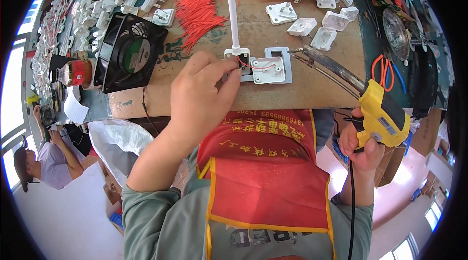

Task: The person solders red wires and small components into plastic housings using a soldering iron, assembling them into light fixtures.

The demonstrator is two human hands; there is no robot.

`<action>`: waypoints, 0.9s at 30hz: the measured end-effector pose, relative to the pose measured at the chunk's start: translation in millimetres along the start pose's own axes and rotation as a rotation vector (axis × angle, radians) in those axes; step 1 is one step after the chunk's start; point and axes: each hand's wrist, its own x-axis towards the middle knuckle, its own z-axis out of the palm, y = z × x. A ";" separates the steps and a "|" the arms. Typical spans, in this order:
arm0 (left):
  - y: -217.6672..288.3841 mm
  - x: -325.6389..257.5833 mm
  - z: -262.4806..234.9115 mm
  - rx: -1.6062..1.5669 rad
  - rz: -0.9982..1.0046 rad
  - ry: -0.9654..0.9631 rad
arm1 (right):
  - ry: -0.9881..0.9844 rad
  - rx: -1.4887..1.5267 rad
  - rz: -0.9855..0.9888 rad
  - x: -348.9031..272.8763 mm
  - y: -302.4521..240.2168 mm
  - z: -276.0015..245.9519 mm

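Observation:
My left hand (pixel 201 95) is closed in a pinch at the lower left of a small white housing (pixel 230 53); its fingertips hide what they grip. A white tube (pixel 232 16) runs away from that housing. From it, a thin red wire (pixel 256 67) crosses into an open white plug shell (pixel 269 70) with round posts inside. Both pieces sit at a grey metal fixture (pixel 287 65) on the board. In my right hand (pixel 358 149) is a yellow soldering gun (pixel 382 116), its fingers wrapped round the handle. The gun's tip points left, close to the fixture's upper right corner.
A pile of red wires (pixel 199 12) lies on the brown board (pixel 312 95). Left of it stands a black fan (pixel 129 52), beside a jar (pixel 75 73). Loose white plug shells (pixel 323 39) spread along the far side. Orange-handled scissors (pixel 382 72) lie right. Another person (pixel 56 155) sits left.

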 end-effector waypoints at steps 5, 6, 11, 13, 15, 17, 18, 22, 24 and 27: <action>3.6 -1.4 8.1 -0.069 -0.108 0.038 | 0.004 0.009 0.016 -0.4 2.6 0.5; 3.2 -1.2 8.8 -0.069 -0.111 0.040 | 0.002 0.014 0.018 -0.4 3.0 0.5; 4.1 0.4 7.0 -0.186 -0.243 -0.022 | -0.099 -0.032 -0.021 2.7 6.5 -3.5; 3.2 -0.2 6.5 -0.242 -0.254 -0.012 | -0.102 -0.037 -0.030 2.1 7.0 -3.5; 3.0 -0.4 5.1 -0.298 -0.264 -0.006 | -0.093 -0.044 -0.024 1.8 6.1 -1.2; 6.3 -1.0 0.3 -0.236 -0.300 -0.038 | -0.082 -0.050 -0.018 1.7 6.1 0.0; 7.9 -1.5 -1.1 -0.236 -0.300 -0.039 | -0.080 -0.053 -0.018 1.6 6.3 0.1; 6.2 -2.9 -2.6 -0.318 -0.318 -0.043 | -0.075 -0.068 -0.012 1.6 5.6 1.2; -1.4 -1.9 -3.7 -0.296 -0.222 -0.036 | -0.075 -0.068 -0.011 1.7 5.6 1.4; -9.8 1.6 -9.2 -0.162 0.152 -0.097 | -0.075 -0.065 -0.005 1.7 5.6 1.4</action>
